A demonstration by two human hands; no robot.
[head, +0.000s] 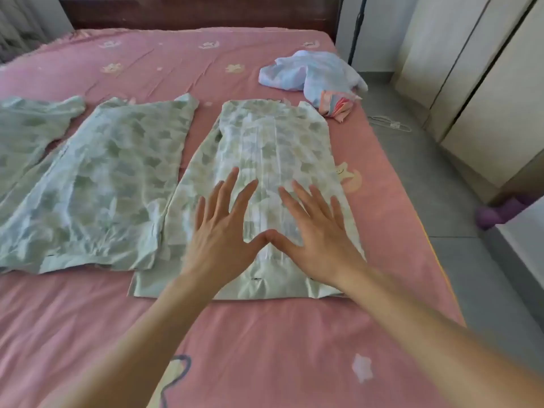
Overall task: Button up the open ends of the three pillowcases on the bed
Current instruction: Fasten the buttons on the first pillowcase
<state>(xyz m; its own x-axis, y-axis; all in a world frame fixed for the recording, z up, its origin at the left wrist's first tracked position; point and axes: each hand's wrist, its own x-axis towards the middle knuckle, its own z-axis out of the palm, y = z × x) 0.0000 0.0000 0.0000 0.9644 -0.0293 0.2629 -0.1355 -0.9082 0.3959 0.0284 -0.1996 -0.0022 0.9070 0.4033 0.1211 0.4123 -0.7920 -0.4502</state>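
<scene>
1. The step in hand seems to be the smoothing of the right pillowcase [265, 172], which lies flat on the pink bed [265, 334] with its open end at the near edge. A small dark mark, probably a buttonhole or button, shows there between the wrists.
2. To do it well, I would press lightly and sweep outward from the middle, so the two layers of the open end lie even before any button is pushed through its hole. Pulling the cloth sideways could shift the layers apart.
3. The left hand [220, 231] is flat with fingers spread and straight; it rests on the cloth and grips nothing.
4. The right hand [319, 231] is the same: fingers wide apart, palm down on the cloth, holding nothing. The two thumbs touch at their tips.
5. The middle pillowcase [103, 184] lies just left of it, and the third pillowcase [26, 134] is at the far left, more crumpled.
</scene>
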